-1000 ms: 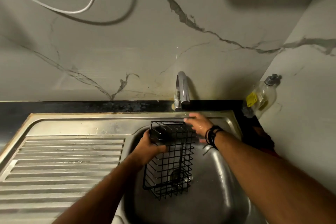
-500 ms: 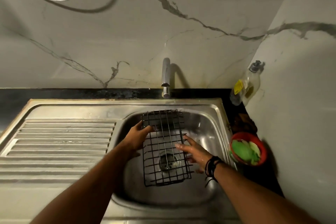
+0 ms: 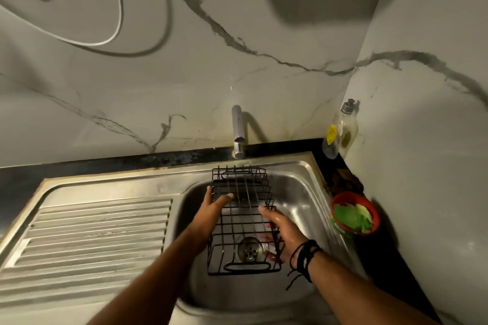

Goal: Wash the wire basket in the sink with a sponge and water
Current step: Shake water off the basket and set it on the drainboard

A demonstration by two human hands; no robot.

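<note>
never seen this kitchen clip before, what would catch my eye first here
A black wire basket sits in the steel sink basin, with the left hand on its left side and the wet right hand on its right. A chrome tap stands behind it. A red bowl holding a green sponge sits on the dark counter to the right.

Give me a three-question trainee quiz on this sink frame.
1. True or false: both hands hold the black wire basket.
2. Where is the green sponge? A) in the red bowl B) in the right hand C) in the steel sink
3. Which hand grips the basket's far end?

Key: 1 true; 2 A; 3 left hand.
</note>
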